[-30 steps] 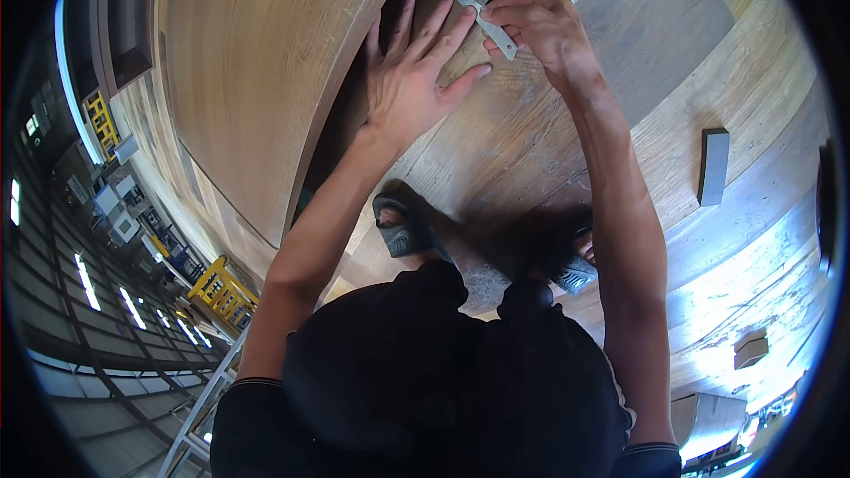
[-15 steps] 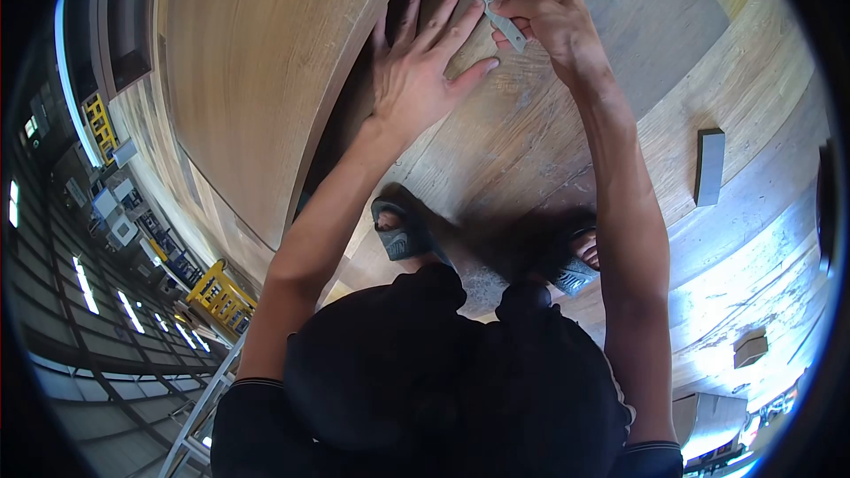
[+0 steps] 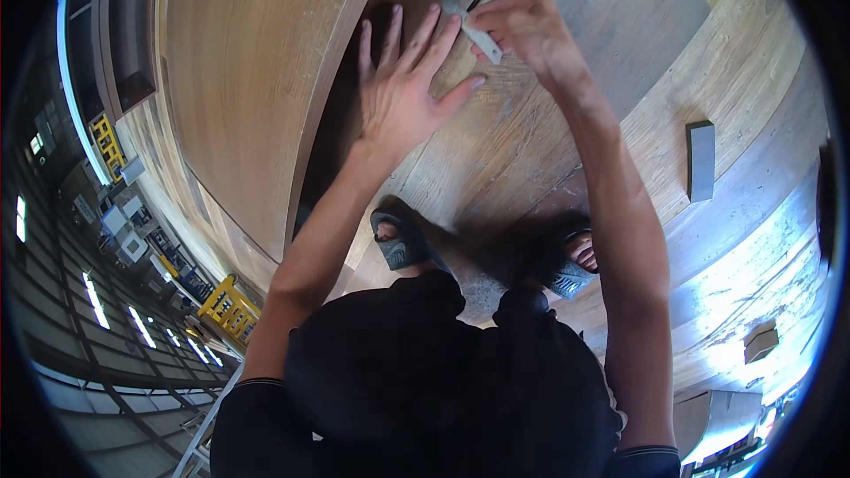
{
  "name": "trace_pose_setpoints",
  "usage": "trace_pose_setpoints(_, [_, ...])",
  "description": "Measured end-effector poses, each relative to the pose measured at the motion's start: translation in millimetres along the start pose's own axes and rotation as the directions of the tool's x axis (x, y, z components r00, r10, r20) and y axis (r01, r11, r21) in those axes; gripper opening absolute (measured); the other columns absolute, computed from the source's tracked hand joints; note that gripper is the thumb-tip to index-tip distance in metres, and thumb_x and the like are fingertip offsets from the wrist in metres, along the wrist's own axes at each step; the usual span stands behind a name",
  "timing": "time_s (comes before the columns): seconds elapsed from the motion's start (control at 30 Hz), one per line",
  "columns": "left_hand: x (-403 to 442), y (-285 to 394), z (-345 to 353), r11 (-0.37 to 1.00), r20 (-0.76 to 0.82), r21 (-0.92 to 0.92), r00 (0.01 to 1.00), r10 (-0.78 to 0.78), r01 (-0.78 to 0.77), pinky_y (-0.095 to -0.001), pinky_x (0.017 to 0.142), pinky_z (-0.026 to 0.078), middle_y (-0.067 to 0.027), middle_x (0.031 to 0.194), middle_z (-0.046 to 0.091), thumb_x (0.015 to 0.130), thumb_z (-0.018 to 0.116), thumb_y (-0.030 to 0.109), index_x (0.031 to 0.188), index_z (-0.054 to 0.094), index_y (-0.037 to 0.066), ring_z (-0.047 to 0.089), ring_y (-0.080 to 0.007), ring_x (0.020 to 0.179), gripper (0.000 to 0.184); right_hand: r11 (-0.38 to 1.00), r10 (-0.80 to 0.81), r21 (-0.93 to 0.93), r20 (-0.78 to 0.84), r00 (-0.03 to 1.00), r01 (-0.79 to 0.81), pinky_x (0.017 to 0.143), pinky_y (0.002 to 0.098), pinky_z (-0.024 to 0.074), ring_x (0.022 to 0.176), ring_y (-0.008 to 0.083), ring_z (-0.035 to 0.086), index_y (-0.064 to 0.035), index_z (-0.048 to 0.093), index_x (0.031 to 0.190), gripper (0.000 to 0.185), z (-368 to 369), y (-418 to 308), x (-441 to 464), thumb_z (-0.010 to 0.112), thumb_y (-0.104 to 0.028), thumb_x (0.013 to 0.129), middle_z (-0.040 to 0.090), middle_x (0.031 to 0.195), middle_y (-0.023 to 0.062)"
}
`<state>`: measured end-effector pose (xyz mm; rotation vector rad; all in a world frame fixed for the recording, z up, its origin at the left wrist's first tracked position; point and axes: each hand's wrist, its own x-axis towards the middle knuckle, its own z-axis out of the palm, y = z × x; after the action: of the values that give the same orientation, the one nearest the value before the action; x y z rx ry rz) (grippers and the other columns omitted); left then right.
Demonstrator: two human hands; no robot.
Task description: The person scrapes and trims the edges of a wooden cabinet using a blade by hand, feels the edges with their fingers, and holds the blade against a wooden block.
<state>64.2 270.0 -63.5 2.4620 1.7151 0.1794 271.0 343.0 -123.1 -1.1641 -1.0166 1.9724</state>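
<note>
My left hand (image 3: 400, 99) lies with its fingers spread on the wooden surface, in the dark strip beside a large wood-grain panel (image 3: 248, 62). In the fingers of my right hand (image 3: 531, 35) is a flat grey strip (image 3: 482, 42) with a small hole near its lower end. The strip slants across the wood-grain floor (image 3: 505, 159), and its upper end is close to my left index fingertip. Blur hides whether the two touch. The fingers of my right hand partly cover the strip.
A grey rectangular block (image 3: 700, 161) lies on the boards at the right, and a small brown block (image 3: 761, 343) is farther down. My sandalled feet (image 3: 400, 243) stand below the hands. A yellow rack (image 3: 232, 308) and shop equipment are off to the left.
Both hands and the grey strip have shifted a little down and left, closer to my body. The view has also shifted slightly. My right hand keeps its hold on the strip.
</note>
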Motion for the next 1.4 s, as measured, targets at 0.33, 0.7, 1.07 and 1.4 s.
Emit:
trace_pose_setpoints(0.33, [8,-2,5,1.000,-0.004,0.015,1.000,-0.003,0.003,-0.0659,0.127,0.019,-0.0035,0.164,0.050,0.088,0.079,0.058,0.157,0.056,0.027,0.047,-0.0421,0.150,0.079,0.968,-0.246,-0.046,0.009,0.969,0.246,0.070,0.0279,0.0493,0.073,0.0129,0.062,0.0099,0.078,0.109,0.033,-4,-2,-1,0.061,-0.011,0.090,0.075,0.085,0.0112])
trace_pose_setpoints(0.7, [-2,-2,0,1.000,0.023,0.010,0.999,-0.027,0.027,-0.0644,0.127,0.019,-0.0035,0.161,0.055,0.087,0.082,0.055,0.156,0.057,0.023,0.047,-0.0391,0.150,0.080,1.000,-0.024,-0.011,0.002,1.000,0.024,0.071,0.0280,0.0486,0.077,0.0129,0.059,0.0091,0.078,0.108,0.033,6,-1,2,0.066,-0.015,0.090,0.075,0.092,0.0097])
trace_pose_setpoints(1.07, [6,-6,8,1.000,-0.009,0.019,1.000,-0.003,0.003,-0.0642,0.128,0.018,-0.0027,0.162,0.054,0.088,0.077,0.061,0.157,0.056,0.025,0.045,-0.0398,0.151,0.081,0.973,-0.193,0.137,0.060,0.979,0.184,0.074,0.0259,0.0505,0.081,0.0133,0.062,0.0107,0.076,0.113,0.033,-11,19,11,0.061,-0.008,0.090,0.077,0.101,0.0126])
trace_pose_setpoints(1.4, [12,-5,10,1.000,-0.020,0.007,1.000,0.007,-0.006,-0.0641,0.128,0.019,-0.0037,0.162,0.054,0.087,0.078,0.062,0.157,0.055,0.024,0.045,-0.0407,0.151,0.083,0.991,-0.117,0.073,0.006,0.993,0.116,0.076,0.0262,0.0509,0.084,0.0132,0.063,0.0082,0.078,0.113,0.034,-10,4,13,0.059,-0.007,0.089,0.078,0.104,0.0114])
